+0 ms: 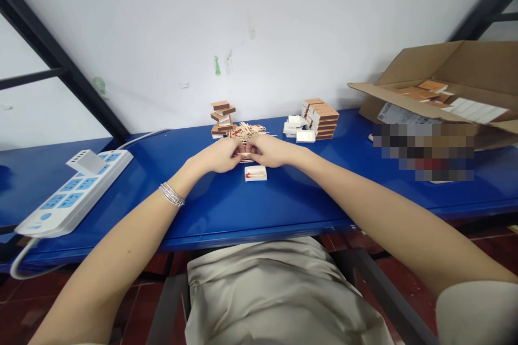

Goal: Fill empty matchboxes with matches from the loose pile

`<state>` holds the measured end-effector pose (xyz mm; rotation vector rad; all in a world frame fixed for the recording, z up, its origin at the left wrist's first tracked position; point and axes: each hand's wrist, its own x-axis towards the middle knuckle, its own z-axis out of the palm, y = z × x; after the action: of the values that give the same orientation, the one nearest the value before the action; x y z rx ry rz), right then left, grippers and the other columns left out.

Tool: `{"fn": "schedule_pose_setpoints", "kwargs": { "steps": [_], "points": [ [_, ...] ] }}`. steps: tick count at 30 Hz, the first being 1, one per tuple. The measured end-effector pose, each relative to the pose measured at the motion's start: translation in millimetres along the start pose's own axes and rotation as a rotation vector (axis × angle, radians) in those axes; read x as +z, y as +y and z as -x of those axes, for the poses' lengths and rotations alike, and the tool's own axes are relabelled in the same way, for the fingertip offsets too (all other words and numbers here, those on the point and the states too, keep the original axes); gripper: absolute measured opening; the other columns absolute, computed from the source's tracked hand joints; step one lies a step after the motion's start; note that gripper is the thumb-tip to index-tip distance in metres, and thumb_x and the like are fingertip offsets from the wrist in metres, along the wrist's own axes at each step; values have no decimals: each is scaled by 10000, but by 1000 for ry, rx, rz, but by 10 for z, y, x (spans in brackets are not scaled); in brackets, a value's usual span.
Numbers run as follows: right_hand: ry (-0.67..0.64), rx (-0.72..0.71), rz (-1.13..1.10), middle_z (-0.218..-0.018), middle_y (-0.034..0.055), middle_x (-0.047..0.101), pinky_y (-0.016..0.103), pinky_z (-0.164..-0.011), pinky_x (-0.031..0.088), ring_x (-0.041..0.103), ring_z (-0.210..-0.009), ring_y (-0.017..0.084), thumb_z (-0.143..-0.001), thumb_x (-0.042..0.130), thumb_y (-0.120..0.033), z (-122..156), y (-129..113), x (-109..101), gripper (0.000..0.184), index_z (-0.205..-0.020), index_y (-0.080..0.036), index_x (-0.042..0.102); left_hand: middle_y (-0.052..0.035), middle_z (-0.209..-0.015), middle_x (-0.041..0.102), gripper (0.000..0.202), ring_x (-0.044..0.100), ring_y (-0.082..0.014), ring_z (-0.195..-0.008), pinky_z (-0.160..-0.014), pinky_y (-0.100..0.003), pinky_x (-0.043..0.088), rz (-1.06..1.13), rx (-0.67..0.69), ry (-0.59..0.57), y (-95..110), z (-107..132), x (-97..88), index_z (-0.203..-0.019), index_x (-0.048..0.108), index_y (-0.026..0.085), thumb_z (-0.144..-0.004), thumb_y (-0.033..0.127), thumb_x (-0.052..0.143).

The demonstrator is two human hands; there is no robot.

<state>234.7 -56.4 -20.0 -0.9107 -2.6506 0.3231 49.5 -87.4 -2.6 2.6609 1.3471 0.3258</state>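
Closest to my lens, a beige cloth shirt (275, 296) fills the bottom of the view, and two bare arms reach forward from it over a glossy blue table (210, 215). We've got the left arm slanting in from the lower left, a silver chain bracelet (171, 194) on its wrist, and the right arm stretching across from the lower right with the elbow held wide. Palms face down, and the left hand (218, 154) and right hand (269, 151) meet at centre, fingers curled and tips together. They're closed on something thin, but from here I can't tell what. Right behind the hands, a heap of loose wooden matchsticks with red heads (246, 130) sits on the blue surface. Just in front of the hands lies a small white matchbox (256, 173) with red marks on top. Beyond them stand a crooked stack of brown-edged matchboxes (221, 118) on the left and a neater brown stack (319, 119) on the right, beside white cardboard trays (297, 128). Over to the right, an open brown cardboard carton (445, 73) holds more boxes, and on the left lies a white-and-blue power strip (73, 194).
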Motion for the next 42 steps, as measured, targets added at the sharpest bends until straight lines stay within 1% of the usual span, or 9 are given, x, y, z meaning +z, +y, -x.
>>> {"fn": "schedule_pose_setpoints", "kwargs": {
  "steps": [7,10,14,19,23,29,35,39,42],
  "points": [
    [-80,68,-47,-715,34,664,234,-567,343,536,-603,122,-820,591,-330,49,-33,-134,181,-829,-157,645,-19,-648,593,179,479,-124,-548,-531,-258,346,78,-33,1,79,21,-67,-796,616,149,-798,324,577],
    [-157,60,-76,-732,26,677,232,-572,353,559,-613,121,-789,621,-318,98,-80,-228,161,-814,-164,659,-4,-637,596,203,480,-107,-544,-539,-244,365,165,-9,-45,136,31,-97,-796,639,142,-772,342,617],
    [-228,47,-44,-743,23,687,237,-586,358,571,-623,125,-752,647,-291,163,-158,-337,137,-797,-165,676,15,-601,591,183,478,-90,-528,-538,-224,377,226,47,-101,206,44,-120,-762,650,141,-756,323,634],
    [-303,48,-60,-732,20,682,244,-577,359,571,-627,133,-699,692,-376,188,-141,-403,243,-832,-173,694,10,-615,616,194,506,-93,-538,-536,-222,384,209,51,-140,264,64,-133,-749,657,144,-748,338,643],
    [-267,44,-113,-775,34,689,244,-581,367,578,-651,136,-714,671,-427,196,-77,-449,307,-879,-170,694,-3,-679,655,185,549,-111,-589,-565,-233,407,155,22,-152,294,75,-135,-790,670,151,-748,329,639],
    [-241,45,-85,-773,31,692,237,-576,363,573,-638,127,-737,630,-322,202,-70,-461,216,-872,-166,693,-28,-777,693,154,579,-130,-635,-585,-247,419,62,47,-112,340,92,-91,-821,687,161,-742,280,631],
    [-226,42,-70,-787,32,696,231,-577,367,570,-637,124,-740,622,-297,196,-76,-441,207,-882,-163,693,-35,-767,680,157,569,-137,-631,-590,-262,411,3,86,-77,396,90,-52,-823,691,159,-742,280,633],
    [-166,66,-46,-813,33,702,220,-582,377,580,-659,123,-736,603,-231,183,-33,-443,188,-882,-161,697,-34,-819,685,178,562,-123,-647,-619,-253,428,99,92,-23,274,62,-77,-849,692,160,-748,289,620],
    [-102,105,-26,-821,33,704,213,-589,387,587,-666,121,-712,598,-173,160,29,-421,204,-886,-158,702,-34,-858,685,222,536,-109,-615,-582,-244,422,126,21,2,85,44,-130,-889,686,158,-756,318,609]
  ]
}}
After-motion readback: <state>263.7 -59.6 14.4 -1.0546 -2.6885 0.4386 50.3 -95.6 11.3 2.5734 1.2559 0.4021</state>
